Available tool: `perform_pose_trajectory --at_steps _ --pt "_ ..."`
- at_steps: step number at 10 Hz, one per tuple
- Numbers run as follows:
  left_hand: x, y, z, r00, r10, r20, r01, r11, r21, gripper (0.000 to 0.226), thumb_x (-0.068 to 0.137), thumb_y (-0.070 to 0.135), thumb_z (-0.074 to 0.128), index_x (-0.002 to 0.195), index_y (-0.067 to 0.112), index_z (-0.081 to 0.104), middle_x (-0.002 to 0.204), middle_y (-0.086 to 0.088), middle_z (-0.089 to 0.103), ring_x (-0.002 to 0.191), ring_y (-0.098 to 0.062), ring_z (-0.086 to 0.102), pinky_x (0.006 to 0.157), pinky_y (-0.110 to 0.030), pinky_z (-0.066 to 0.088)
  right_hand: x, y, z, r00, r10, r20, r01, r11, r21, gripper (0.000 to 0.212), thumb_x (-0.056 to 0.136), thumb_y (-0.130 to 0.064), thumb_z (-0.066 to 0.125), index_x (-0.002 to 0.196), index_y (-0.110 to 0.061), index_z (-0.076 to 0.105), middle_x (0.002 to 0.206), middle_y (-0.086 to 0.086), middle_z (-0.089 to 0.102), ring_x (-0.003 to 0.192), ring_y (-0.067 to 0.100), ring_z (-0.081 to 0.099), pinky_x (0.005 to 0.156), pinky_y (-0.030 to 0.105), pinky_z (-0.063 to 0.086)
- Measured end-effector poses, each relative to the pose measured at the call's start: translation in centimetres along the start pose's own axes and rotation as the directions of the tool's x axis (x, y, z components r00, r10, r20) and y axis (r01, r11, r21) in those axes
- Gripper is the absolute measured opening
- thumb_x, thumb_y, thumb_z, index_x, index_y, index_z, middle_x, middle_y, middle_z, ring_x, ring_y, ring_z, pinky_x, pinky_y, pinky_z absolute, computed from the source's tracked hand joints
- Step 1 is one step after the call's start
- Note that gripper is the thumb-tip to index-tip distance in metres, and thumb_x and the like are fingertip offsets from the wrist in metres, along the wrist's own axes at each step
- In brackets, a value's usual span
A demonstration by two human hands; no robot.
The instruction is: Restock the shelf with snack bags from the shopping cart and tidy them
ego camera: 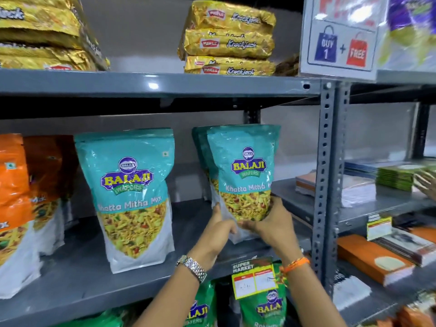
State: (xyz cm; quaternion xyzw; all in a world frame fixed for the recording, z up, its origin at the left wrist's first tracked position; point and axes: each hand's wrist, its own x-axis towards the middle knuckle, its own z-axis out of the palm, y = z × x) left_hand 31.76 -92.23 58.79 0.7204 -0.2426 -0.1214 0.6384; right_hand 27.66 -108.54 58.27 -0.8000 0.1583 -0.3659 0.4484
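Note:
A teal Balaji Khatta Mitha Mix bag stands upright at the right end of the grey middle shelf, in front of other teal bags behind it. My left hand grips its lower left edge and my right hand cups its bottom right. Another teal bag stands alone to the left, with a gap between the two. Orange snack bags line the far left. The shopping cart is out of view.
Gold Krackjack packs are stacked on the top shelf. A perforated grey upright borders the bay on the right, next to a "Buy 1 + Free" sign. A price tag hangs from the shelf edge above green Balaji bags.

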Motion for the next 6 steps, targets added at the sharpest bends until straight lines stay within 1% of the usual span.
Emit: perform_pose_trajectory --at_steps 1,2,3,4,5,6 --pt "0.8 0.2 -0.4 1.0 -0.02 0.0 0.02 1.0 -0.016 0.12 0.04 0.03 0.057 0.156 0.017 0.031 0.159 -0.006 0.044 0.144 -0.028 0.045 0.117 -0.054 0.038 -0.8 -0.6 0.4 0.999 -0.022 -0.05 0.02 0.999 -0.04 0.104 0.04 -0.046 0.095 0.129 -0.015 0.051 0.126 0.004 0.067 0.113 0.025 0.065 0.08 0.029 0.049" --pt "1.2 0.4 -0.8 0.999 -0.046 0.027 0.046 0.999 -0.012 0.122 0.039 0.027 0.058 0.156 0.014 0.03 0.153 -0.009 0.05 0.138 -0.029 0.05 0.115 -0.051 0.043 -0.8 -0.7 0.5 0.999 -0.008 -0.053 0.005 0.998 -0.057 0.109 0.042 -0.049 0.095 0.134 -0.014 0.048 0.128 0.007 0.064 0.119 0.028 0.062 0.089 0.036 0.053" --pt "0.9 0.2 -1.0 0.998 -0.044 0.048 0.043 0.999 0.012 0.12 0.041 0.028 0.057 0.157 0.021 0.029 0.157 -0.006 0.046 0.142 -0.027 0.047 0.117 -0.049 0.041 -0.8 -0.7 0.4 0.999 0.006 -0.043 -0.009 0.998 -0.055 0.11 0.043 -0.048 0.095 0.135 -0.015 0.046 0.13 0.007 0.063 0.12 0.028 0.061 0.092 0.039 0.053" --pt "-0.6 1.0 -1.5 0.995 -0.039 0.091 0.035 0.999 0.04 0.113 0.049 0.021 0.058 0.158 0.022 0.029 0.161 -0.003 0.041 0.147 -0.025 0.041 0.12 -0.048 0.037 -0.8 -0.9 0.3 0.999 0.027 -0.029 -0.029 0.997 -0.067 0.109 0.044 -0.046 0.096 0.136 -0.015 0.046 0.13 0.007 0.063 0.121 0.028 0.061 0.092 0.038 0.053" --pt "-2.2 1.8 -2.4 0.996 0.004 0.09 -0.013 0.995 0.099 0.1 0.06 0.015 0.054 0.156 0.026 0.03 0.155 0.005 0.048 0.142 -0.019 0.046 0.117 -0.043 0.04 -1.0 -1.3 0.2 0.999 0.041 -0.015 -0.042 0.998 -0.055 0.109 0.045 -0.041 0.097 0.136 -0.013 0.045 0.131 0.008 0.063 0.121 0.028 0.061 0.092 0.036 0.052" --pt "-5.8 2.7 -4.2 0.993 0.116 -0.027 -0.112 0.986 0.124 0.101 0.067 0.017 0.053 0.161 0.032 0.019 0.163 0.012 0.034 0.145 -0.004 0.035 0.121 -0.033 0.033 -2.0 -1.9 -0.2 0.986 0.059 -0.158 -0.047 0.996 0.078 0.11 0.052 -0.038 0.097 0.143 -0.012 0.04 0.141 0.011 0.056 0.13 0.029 0.055 0.105 0.044 0.048"
